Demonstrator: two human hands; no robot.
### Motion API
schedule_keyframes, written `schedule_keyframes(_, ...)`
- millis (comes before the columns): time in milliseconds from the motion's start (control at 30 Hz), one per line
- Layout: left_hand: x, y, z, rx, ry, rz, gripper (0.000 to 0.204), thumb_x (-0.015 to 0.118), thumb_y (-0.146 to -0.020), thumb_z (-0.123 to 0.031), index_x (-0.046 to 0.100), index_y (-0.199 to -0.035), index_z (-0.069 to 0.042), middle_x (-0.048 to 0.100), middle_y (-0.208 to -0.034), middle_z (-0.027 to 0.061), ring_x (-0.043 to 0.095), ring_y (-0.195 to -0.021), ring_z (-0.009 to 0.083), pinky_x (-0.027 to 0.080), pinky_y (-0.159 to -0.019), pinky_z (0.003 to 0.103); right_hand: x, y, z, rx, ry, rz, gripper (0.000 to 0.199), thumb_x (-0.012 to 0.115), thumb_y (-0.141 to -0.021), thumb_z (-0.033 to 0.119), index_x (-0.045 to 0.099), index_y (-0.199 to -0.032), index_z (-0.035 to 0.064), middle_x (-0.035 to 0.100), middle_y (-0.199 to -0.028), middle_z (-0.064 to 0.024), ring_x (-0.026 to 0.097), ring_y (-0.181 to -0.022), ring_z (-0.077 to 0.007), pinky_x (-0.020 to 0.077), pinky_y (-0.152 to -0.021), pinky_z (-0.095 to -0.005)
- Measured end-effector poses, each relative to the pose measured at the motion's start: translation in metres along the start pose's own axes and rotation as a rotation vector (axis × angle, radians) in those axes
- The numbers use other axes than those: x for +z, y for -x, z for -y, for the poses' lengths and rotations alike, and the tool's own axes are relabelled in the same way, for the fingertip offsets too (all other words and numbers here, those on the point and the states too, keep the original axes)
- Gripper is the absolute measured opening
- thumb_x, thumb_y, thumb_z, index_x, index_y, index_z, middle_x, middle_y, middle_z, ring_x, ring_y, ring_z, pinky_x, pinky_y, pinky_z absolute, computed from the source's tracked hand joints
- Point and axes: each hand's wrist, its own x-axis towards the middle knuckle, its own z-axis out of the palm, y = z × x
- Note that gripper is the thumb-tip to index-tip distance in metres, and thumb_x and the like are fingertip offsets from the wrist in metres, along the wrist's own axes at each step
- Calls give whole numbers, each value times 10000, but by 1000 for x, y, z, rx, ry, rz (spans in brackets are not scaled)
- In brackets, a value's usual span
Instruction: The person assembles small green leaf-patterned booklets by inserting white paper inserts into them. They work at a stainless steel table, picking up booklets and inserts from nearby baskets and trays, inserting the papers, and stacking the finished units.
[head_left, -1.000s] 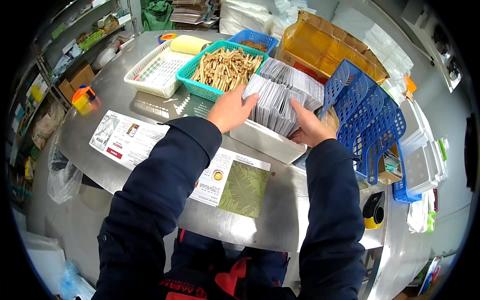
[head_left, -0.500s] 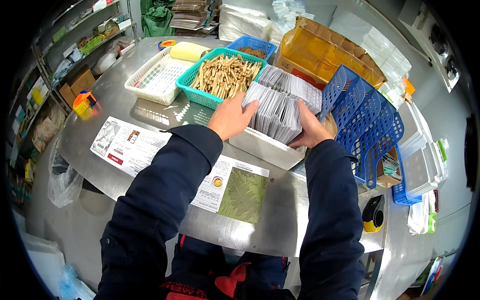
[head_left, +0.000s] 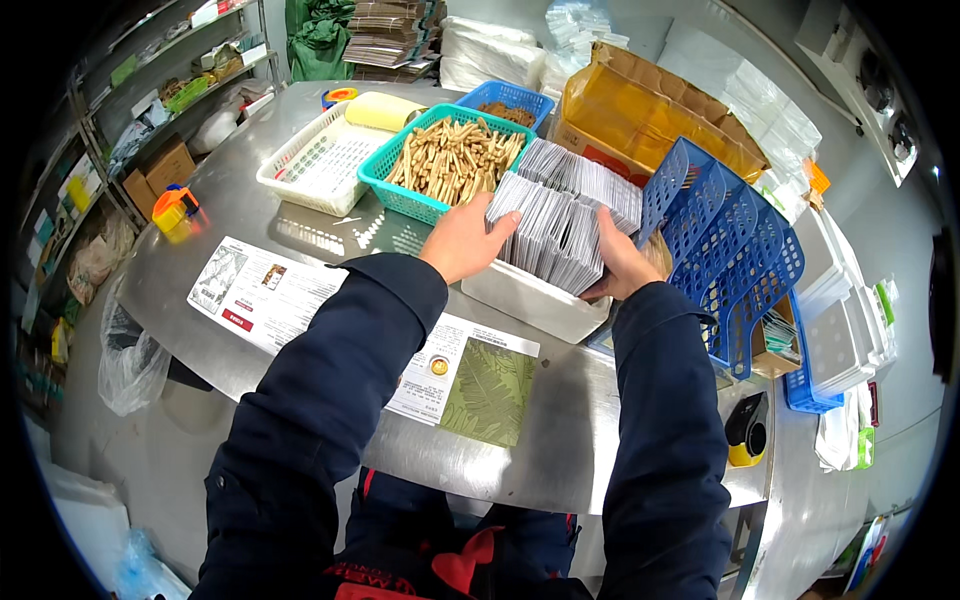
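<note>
Two rows of thin white packets [head_left: 545,228] stand on edge in a white plastic bin [head_left: 530,305], rising above its rim. My left hand [head_left: 465,240] presses the left end of the nearer row, thumb over its top edge. At the opposite end, my right hand [head_left: 627,262] curls round the packets, its fingertips partly hidden behind them. The row is held between both hands, and its packets lean a little apart near the middle. Just left of the bin, a teal basket [head_left: 430,212] holds many short tan sticks [head_left: 455,158].
Printed sheets [head_left: 262,292] and a green leaf-patterned card [head_left: 488,390] lie on the steel table [head_left: 560,450]. Blue perforated racks [head_left: 715,240] stand at the right, near a black-and-yellow tool [head_left: 747,430]. Behind are a cardboard box [head_left: 660,110] and a white basket [head_left: 312,205] with a yellow roll [head_left: 380,110].
Both hands stay at the ends of the packet row. The packets in its middle have spread slightly apart. The whole view has shifted a little.
</note>
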Motion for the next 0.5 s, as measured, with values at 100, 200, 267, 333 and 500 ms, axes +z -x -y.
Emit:
schedule_keyframes(100,-7,3,-6,-55,12,61,677,654,-1087,-487,594,-1465,70,749,-929,220,735,-837,325,562,-779,441,11,8,3,3,0,-76,960,280,-1098,775,261,-1730,52,297,-1773,-230,441,-1526,-542,517,-985,-812)
schedule_keyframes(200,-11,5,4,-63,136,48,666,624,-1110,-457,559,-1506,75,771,-1051,232,752,-958,325,566,-866,432,16,7,2,-52,44,-222,963,296,-1107,750,461,-1615,-50,442,-1668,-336,508,-1474,-559,525,-1050,-740)
schedule_keyframes(267,-13,10,10,-29,194,32,686,615,-1112,-458,534,-1528,81,767,-1110,260,748,-1000,364,568,-907,442,1,1,4,-155,562,-461,915,335,-1120,699,594,-1460,-110,571,-1495,-396,575,-1387,-574,521,-1085,-659)
schedule_keyframes(333,-20,20,12,-14,226,12,639,602,-1124,-417,525,-1540,61,768,-1172,274,750,-1052,391,572,-938,447,-1,3,3,-252,844,-613,872,369,-1129,646,695,-1299,-144,662,-1324,-429,628,-1299,-586,513,-1105,-593)
schedule_keyframes(500,-41,50,1,31,214,60,529,623,-1125,-363,595,-1477,32,785,-1202,241,755,-1135,366,573,-968,444,-19,21,-4,-359,918,-727,788,427,-1135,563,772,-1098,-145,716,-1149,-433,679,-1188,-588,510,-1091,-573)
